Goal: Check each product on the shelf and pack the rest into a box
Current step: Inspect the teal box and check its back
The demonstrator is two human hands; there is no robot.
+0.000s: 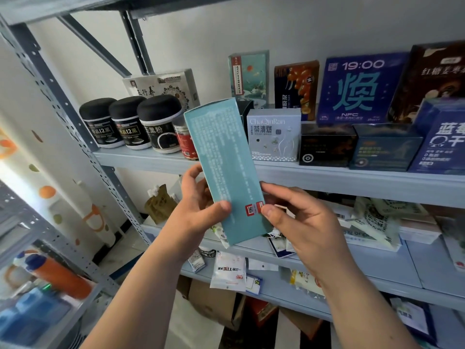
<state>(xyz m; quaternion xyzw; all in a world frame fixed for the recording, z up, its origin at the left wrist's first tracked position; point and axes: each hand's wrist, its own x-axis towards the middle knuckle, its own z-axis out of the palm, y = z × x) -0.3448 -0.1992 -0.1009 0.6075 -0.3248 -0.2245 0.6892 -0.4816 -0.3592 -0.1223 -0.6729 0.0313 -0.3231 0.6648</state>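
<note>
Head view gives us a tall teal box (224, 167) held up in front of the middle shelf (327, 178), leaning a little to the left, its face of small print turned toward us. Both hands grip its lower part. The left hand (198, 207) wraps the left edge: we see its thumb pressed on the printed face and its fingers (192, 172) curled round behind. The right hand (299, 222) pinches the right edge, thumb on the face just beside a small red code sticker (250, 210), the other fingers bent against the edge and back.

Behind the box, on the shelf, we make out three black-lidded jars (128, 122) in a row at the left. A red-labelled jar (185, 142) stands next to them, partly hidden by the teal box. Just right of the box stands a white box marked ChaQinRan (274, 134), then a black box (327, 144) and a dark teal box (385, 147). A large blue box marked 19:00 (357, 89) stands in the back row against the wall.

On the lower shelf (364, 280), beneath the hands, loose sachets (229, 270) lie scattered. At the far left we see an orange bottle (60, 275) on another rack.
</note>
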